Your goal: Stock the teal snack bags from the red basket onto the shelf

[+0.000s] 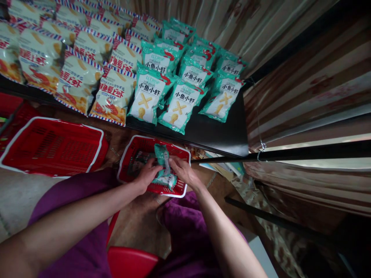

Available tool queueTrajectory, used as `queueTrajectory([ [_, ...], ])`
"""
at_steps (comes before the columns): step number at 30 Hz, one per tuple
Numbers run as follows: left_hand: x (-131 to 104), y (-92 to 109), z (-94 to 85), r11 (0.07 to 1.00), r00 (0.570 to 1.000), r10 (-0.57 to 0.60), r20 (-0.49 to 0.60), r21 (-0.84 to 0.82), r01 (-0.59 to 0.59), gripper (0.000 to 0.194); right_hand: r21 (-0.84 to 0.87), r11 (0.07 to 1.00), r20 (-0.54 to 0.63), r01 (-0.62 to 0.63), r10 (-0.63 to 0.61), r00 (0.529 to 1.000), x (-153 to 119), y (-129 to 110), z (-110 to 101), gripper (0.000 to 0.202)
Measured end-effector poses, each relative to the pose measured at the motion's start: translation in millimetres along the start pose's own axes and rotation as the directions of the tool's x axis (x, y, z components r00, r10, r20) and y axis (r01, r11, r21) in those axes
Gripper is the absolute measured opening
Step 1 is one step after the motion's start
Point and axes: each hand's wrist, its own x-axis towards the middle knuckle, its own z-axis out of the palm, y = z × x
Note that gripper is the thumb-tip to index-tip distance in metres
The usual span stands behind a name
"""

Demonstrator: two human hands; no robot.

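Note:
Between my two hands, over the red basket with a white rim point(185, 189), is a green-and-white snack bag point(162, 154). My right hand point(183, 170) grips its right edge with the fingers partly hidden behind it. On the other side, the fingers of my left hand point(148, 173) are bent against the bag's left edge. Another green snack bag point(168, 180) lies lower in the same basket, partly covered. Dark, unclear contents show at the basket's left side.
Rows of green snack bags point(181, 104) and orange-and-white snack bags point(111, 94) stand on a black table point(223, 131). A second red basket point(66, 144) sits to the left. Striped curtain point(313, 96) and a dark bar point(304, 150) border the right. A red stool point(130, 260) is below.

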Motion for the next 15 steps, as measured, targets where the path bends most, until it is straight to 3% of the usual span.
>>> queueTrajectory([
  [5,-4.1,5.0,2.2,0.991,0.997,0.081,-0.015,0.112,-0.079,0.016,-0.042,0.999,0.028,0.011,-0.01,1.0,0.7,-5.0,1.1,0.034],
  [9,-3.7,3.7,0.7,0.985,0.993,0.122,0.004,0.121,-0.122,0.018,0.022,1.0,0.1,-0.015,0.013,0.995,2.1,-3.7,1.5,0.026],
  [12,-1.2,1.6,-1.2,0.983,0.991,0.134,0.005,0.125,-0.134,0.021,0.018,0.996,0.11,-0.088,0.086,0.99,2.1,-0.4,-1.2,0.026],
  [15,3.1,1.1,-2.4,0.981,0.989,0.141,-0.05,0.141,-0.133,0.02,0.077,0.981,0.045,-0.177,0.174,0.984,1.7,2.5,-3.7,0.039],
])
